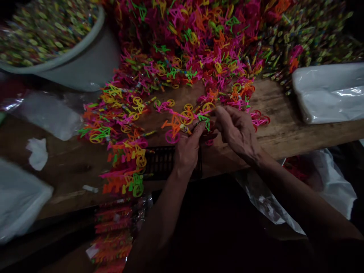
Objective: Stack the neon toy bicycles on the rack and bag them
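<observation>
Small bright plastic toy bicycles lie in heaps over a wooden table. My left hand (187,149) is closed on a small bunch of them, among them an orange toy bicycle (173,125) with a yellow wheel and a green piece (204,122). A short printed tube pokes out beside its thumb. Just right of it, my right hand (237,129) is closed in a pinch near the green piece; what its fingertips hold is hidden. A pink toy bicycle (258,120) lies beyond my right wrist. Below my left hand is a black slotted tray (160,163).
A large grey tub (82,57) of wrapped tubes stands at the back left. More tubes (309,34) are piled back right, by a white plastic-wrapped pack (331,93). Plastic bags (57,113) lie left. Rows of toys (113,231) hang below the table's front edge.
</observation>
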`<state>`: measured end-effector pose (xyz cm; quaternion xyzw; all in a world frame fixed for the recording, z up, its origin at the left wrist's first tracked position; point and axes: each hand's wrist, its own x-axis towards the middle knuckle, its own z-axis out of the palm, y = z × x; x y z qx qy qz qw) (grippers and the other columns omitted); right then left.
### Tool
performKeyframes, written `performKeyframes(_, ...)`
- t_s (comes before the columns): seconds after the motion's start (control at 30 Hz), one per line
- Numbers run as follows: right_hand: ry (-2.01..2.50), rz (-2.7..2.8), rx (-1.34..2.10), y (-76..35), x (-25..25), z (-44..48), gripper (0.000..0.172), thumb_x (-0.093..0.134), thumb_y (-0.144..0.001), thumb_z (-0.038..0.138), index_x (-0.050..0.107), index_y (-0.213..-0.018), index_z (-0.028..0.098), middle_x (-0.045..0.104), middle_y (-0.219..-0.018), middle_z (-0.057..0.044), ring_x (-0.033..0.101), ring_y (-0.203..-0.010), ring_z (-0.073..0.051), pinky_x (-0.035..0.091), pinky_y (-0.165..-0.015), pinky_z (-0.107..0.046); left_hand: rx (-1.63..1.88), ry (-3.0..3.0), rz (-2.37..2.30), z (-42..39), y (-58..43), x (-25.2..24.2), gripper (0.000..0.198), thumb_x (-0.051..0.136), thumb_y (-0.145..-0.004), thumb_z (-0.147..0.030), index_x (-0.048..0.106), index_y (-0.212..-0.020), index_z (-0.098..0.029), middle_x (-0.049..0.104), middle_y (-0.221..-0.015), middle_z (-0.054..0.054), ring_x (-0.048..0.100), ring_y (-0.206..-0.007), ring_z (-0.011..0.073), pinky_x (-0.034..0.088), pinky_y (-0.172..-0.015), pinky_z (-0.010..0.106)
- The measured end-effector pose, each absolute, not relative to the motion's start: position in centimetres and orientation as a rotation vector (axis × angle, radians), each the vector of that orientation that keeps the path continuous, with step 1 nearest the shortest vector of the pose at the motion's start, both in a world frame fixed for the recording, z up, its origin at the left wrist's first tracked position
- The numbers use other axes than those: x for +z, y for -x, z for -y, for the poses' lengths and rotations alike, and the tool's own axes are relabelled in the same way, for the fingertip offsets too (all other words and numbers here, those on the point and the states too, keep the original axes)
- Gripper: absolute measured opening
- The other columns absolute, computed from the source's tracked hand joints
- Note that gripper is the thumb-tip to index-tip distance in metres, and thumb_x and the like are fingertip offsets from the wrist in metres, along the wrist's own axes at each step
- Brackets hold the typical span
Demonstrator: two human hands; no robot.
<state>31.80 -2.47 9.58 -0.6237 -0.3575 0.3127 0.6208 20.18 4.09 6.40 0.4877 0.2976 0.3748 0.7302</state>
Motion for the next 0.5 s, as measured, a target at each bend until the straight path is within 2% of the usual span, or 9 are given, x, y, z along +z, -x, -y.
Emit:
performKeyframes(0.1,1.467,0.893,0.661,-32.5,8.5,3.5,0.044,0.058,-0.097,0.058,0.065,-0.073,0.022,0.052,-0.065,0.002,0.047,-0.059,-0.011,0.040,-0.052,-0.024,0.708,-0.962,-0.669,-4.5,-19.8,6.4,0.021,0.084,-0.078,-0.032,0.075,-0.091,-0.019,0.081,-0.094,0.005,0.077,-0.109,0.0286,0.067,-0.089,0.040)
performKeyframes(0.2,1.406,0.953,0.714,-33.1,7.5,3.4,0.039,0.070,-0.089,0.059,0.074,-0.087,0.021,0.067,-0.076,0.000,0.059,-0.068,-0.013,0.050,-0.061,-0.027,0.673,-0.891,-0.687,-4.5,-19.7,6.6,0.025,0.087,-0.074,-0.033,0.075,-0.092,-0.019,0.081,-0.091,0.005,0.079,-0.103,0.0285,0.068,-0.084,0.040)
performKeyframes(0.3,1.344,0.927,0.704,-33.1,6.6,3.0,0.036,0.077,-0.086,0.055,0.076,-0.095,0.020,0.075,-0.089,-0.003,0.067,-0.078,-0.016,0.056,-0.072,-0.030,0.667,-0.875,-0.720,-4.5,-19.8,6.9,0.028,0.088,-0.072,-0.033,0.076,-0.093,-0.019,0.081,-0.093,0.004,0.080,-0.092,0.0256,0.068,-0.079,0.037)
performKeyframes(0.4,1.410,0.992,0.544,-32.9,6.1,3.0,0.028,0.079,-0.086,0.047,0.076,-0.094,0.021,0.077,-0.091,-0.003,0.071,-0.083,-0.018,0.056,-0.079,-0.031,0.659,-0.898,-0.762,-4.4,-19.9,6.9,0.027,0.087,-0.071,-0.035,0.074,-0.089,-0.019,0.081,-0.092,0.004,0.080,-0.095,0.0253,0.068,-0.080,0.035)
performKeyframes(0.5,1.526,1.137,0.417,-32.9,6.5,3.1,0.022,0.076,-0.090,0.041,0.076,-0.086,0.020,0.074,-0.083,-0.002,0.067,-0.077,-0.017,0.051,-0.073,-0.029,0.682,-0.939,-0.756,-4.2,-20.1,6.5,0.025,0.088,-0.070,-0.035,0.074,-0.084,-0.019,0.082,-0.097,0.004,0.077,-0.107,0.0259,0.066,-0.087,0.034)
